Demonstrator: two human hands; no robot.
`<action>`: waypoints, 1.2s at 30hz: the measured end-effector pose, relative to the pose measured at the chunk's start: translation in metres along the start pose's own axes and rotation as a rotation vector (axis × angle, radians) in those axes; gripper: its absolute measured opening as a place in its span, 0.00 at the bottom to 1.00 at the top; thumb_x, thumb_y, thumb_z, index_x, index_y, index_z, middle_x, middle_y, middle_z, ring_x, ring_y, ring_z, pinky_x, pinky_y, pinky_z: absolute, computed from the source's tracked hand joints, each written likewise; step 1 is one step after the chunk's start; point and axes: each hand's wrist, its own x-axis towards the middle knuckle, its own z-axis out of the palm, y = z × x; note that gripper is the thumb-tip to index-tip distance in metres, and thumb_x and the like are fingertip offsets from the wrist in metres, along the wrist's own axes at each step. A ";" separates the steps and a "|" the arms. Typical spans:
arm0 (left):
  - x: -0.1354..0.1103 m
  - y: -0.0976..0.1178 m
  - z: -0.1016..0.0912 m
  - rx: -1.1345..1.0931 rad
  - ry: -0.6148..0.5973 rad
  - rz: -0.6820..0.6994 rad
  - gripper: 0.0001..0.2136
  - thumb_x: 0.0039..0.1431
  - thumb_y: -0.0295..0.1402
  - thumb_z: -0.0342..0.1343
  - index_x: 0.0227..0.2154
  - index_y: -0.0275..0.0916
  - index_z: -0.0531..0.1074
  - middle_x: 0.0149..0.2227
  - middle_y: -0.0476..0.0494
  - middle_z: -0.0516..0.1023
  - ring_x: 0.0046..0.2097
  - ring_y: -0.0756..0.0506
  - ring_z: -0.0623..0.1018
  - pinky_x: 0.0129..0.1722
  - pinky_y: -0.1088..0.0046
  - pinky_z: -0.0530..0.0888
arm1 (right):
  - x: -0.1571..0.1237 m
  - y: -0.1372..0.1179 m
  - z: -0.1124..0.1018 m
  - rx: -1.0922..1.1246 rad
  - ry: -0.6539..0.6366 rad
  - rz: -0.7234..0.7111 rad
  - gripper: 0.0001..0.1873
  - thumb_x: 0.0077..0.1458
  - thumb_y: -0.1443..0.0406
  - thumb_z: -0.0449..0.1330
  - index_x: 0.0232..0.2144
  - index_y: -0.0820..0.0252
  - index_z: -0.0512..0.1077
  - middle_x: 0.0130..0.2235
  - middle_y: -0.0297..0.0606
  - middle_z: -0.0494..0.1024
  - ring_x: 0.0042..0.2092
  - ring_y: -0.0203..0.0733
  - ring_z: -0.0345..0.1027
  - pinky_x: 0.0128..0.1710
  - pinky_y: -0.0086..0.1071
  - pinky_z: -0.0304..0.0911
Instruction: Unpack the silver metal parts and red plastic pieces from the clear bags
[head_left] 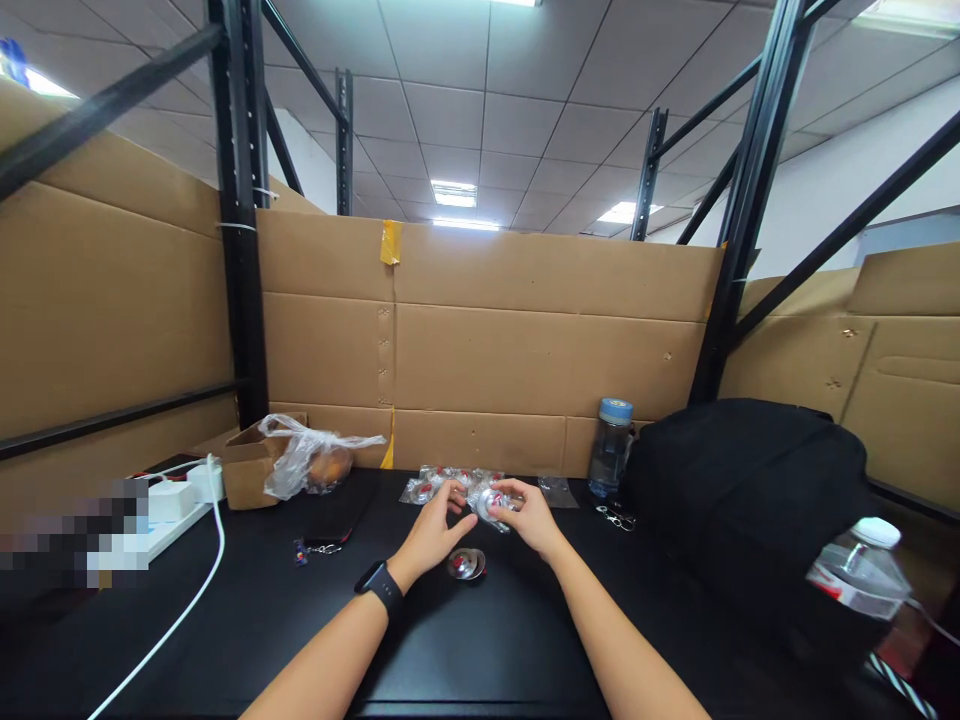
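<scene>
My right hand (531,516) pinches a small round silver-and-red piece in clear plastic wrapping (489,505) just above the table. To its left, my left hand (433,532) has thumb and fingers apart, curved towards that piece, with nothing seen between them. A dark watch is on the left wrist. Below the hands, a shiny round metal piece with red parts (466,564) lies unwrapped on the black table (480,650). Behind the fingers is a row of several similar clear packets (429,480), partly hidden by the hands.
A blue-capped bottle (610,450) and a black bag (739,510) stand right, with another plastic bottle (862,570) beside the bag. Left are a phone (330,522), a knotted plastic bag (311,460), a small carton (249,470) and a power strip with a white cable (214,560). Cardboard walls (480,350) enclose the table.
</scene>
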 end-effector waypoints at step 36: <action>0.010 -0.026 0.014 -0.363 0.201 -0.135 0.13 0.53 0.39 0.61 0.37 0.39 0.67 0.35 0.48 0.75 0.36 0.48 0.77 0.39 0.71 0.74 | -0.015 -0.028 0.030 -0.479 -0.058 -0.328 0.35 0.39 0.73 0.63 0.53 0.55 0.68 0.52 0.42 0.68 0.53 0.48 0.66 0.54 0.40 0.64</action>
